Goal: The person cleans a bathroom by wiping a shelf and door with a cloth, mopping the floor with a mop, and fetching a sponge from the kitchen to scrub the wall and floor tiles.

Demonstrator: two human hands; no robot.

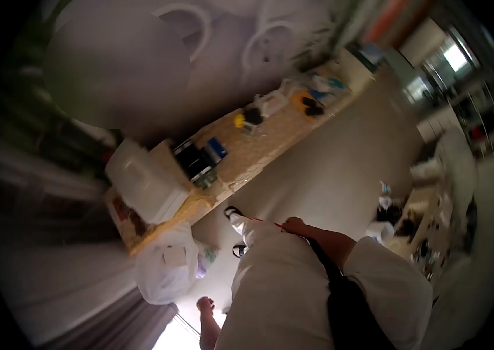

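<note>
My left hand [205, 303] hangs beside my body at the lower left, fingers curled in, with nothing visible in it. The white plastic bag [165, 265] is the thing closest to it. My right hand [293, 224] is closed in front of my white clothing [285, 280]. A thin red strip [264, 221] runs up to that hand; whether the fingers grip it is blurred. A black strap [349, 297] crosses my clothing below the right forearm.
Along the wall runs a long counter [238, 140] bearing a white plastic tub [145, 181], black boxes [191, 160], a blue box [215, 150] and an orange item [305, 104]. Grey floor [317, 169] separates it from a cluttered low table [419, 210] at right. A curtain [124, 324] hangs lower left.
</note>
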